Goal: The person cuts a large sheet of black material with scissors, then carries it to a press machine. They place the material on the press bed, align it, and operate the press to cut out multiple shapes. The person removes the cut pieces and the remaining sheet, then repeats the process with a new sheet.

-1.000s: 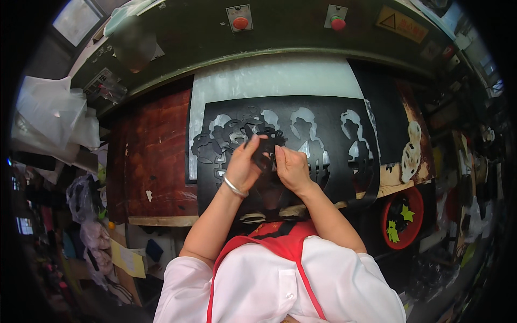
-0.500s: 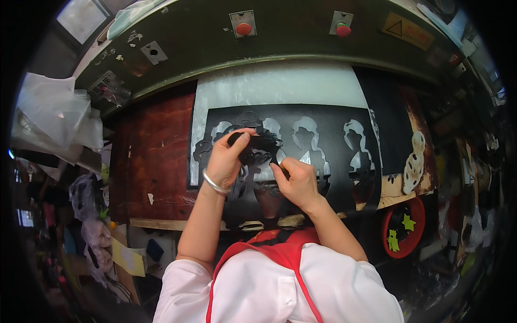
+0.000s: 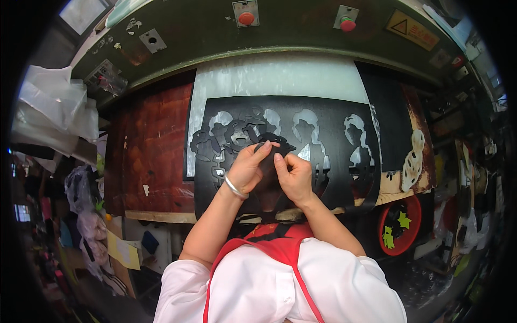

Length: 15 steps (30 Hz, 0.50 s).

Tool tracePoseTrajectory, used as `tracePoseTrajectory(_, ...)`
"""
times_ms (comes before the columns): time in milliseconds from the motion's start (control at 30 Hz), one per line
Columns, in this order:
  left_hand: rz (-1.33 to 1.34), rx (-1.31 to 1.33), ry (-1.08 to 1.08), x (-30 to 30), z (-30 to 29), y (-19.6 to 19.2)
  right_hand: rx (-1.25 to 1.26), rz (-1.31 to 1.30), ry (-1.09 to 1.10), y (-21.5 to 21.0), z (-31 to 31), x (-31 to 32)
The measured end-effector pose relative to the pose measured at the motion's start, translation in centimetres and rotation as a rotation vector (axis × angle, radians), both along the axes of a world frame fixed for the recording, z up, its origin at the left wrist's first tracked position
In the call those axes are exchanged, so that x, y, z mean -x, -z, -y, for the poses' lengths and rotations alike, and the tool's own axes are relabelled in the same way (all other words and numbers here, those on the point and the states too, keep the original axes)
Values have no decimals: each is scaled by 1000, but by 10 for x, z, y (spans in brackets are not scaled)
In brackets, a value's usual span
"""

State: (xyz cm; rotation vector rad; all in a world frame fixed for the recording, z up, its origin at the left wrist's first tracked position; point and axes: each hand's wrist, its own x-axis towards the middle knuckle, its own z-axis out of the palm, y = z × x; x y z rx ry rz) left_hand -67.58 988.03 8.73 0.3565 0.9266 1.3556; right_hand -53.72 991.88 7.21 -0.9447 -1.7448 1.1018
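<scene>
My left hand [image 3: 246,171] and my right hand [image 3: 295,176] are close together over a black sheet [image 3: 334,126] with several cut-out openings. Both pinch a dark cut piece [image 3: 276,141] with lobed edges; fingers hide part of it. A silver bangle [image 3: 235,188] circles my left wrist. Loose black cut-outs [image 3: 237,132] lie overlapping on the sheet's left part, just beyond my left hand. Under the sheet is a pale board [image 3: 280,75], visible through the openings.
A green machine beam [image 3: 296,35] with a red button [image 3: 246,18] and a pinkish-red button [image 3: 348,25] spans the far side. Brown board [image 3: 151,145] is at left. A cream perforated piece [image 3: 413,167] and a red bowl [image 3: 383,220] holding yellow-green scraps are at right.
My hands have come closer together; the left has moved right and nearer to me. The loose cut-outs at left are now more exposed. The view has shifted slightly.
</scene>
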Motion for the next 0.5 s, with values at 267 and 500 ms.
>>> tracePoseTrajectory(267,-249,-85,29,-14,-4,7,388,-176,-95,25,2,-18)
tracePoseTrajectory(500,-567,-208,-272,-20,2,7,85,-150,112,29,-4,-26)
